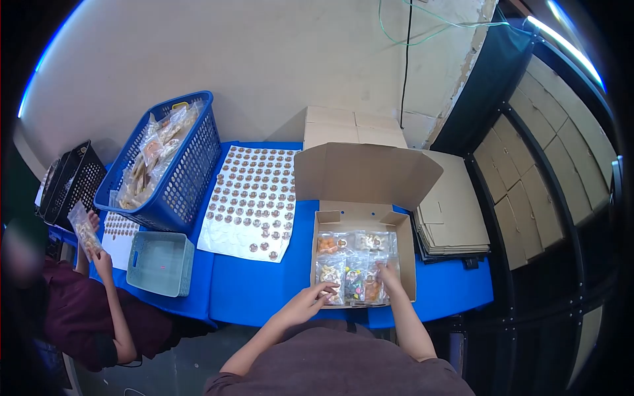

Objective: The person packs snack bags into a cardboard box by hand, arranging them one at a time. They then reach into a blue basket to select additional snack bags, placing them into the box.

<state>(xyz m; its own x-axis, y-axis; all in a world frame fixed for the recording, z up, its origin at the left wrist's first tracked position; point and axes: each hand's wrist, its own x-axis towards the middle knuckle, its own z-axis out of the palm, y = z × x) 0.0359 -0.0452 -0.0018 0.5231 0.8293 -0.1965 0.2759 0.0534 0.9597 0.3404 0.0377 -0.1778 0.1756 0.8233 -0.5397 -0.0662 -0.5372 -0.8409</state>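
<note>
An open cardboard box (411,280) stands before me with its lid raised, holding several clear snack packets. My left hand (310,307) rests over the box's front left, fingers stretched apart and touching a packet of pale snacks (330,272). My right hand (389,276) reaches in at the right side, fingers closed at the upper edge of a packet of orange-brown snacks (374,292). Between them lies a packet of colourful sweets (354,282). Behind are a packet of orange pieces (327,243) and a packet of whitish pieces (371,241).
A sticker sheet (228,241) lies left of the box on the blue table. Beyond it stand a blue basket (188,158) of packets and a grey-green basket (185,267). Flat cardboard (456,204) is stacked right. A co-worker (82,310) at left holds a snack packet (84,228).
</note>
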